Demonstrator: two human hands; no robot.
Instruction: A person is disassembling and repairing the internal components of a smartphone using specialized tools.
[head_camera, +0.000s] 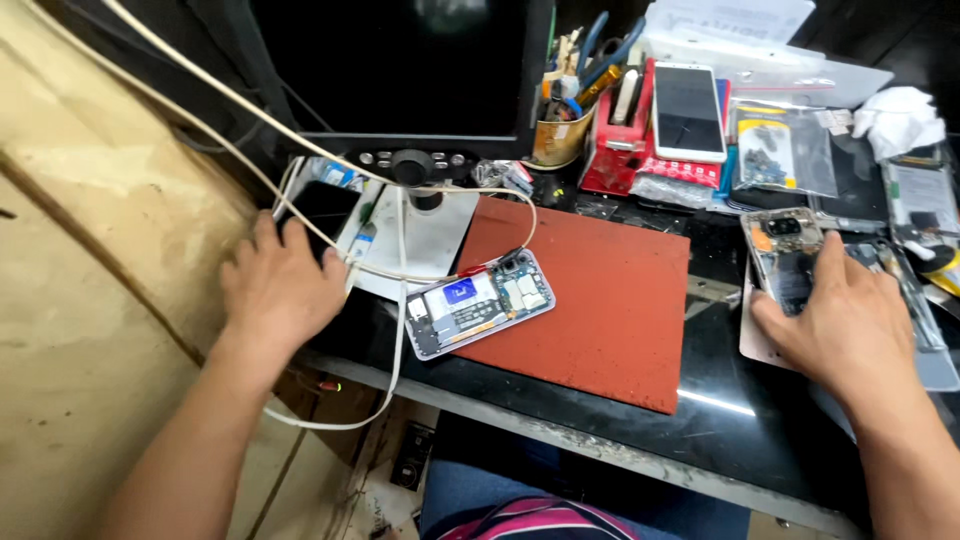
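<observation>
An opened phone (478, 303) with its back off lies on the left edge of a red mat (590, 300), with red and black clip leads on its top end. My left hand (280, 285) rests palm down, fingers spread, on a dark phone (318, 208) at the bench's left end, next to white cables (400, 300). My right hand (840, 320) lies flat on another opened phone (785, 250) at the right, its fingers covering the lower half.
A dark monitor (400, 60) stands at the back. A cup of tools (565, 125), a red box (615, 140), a white phone (688, 110) and bagged parts (775, 150) crowd the back right. The black bench edge (600, 450) runs near my lap.
</observation>
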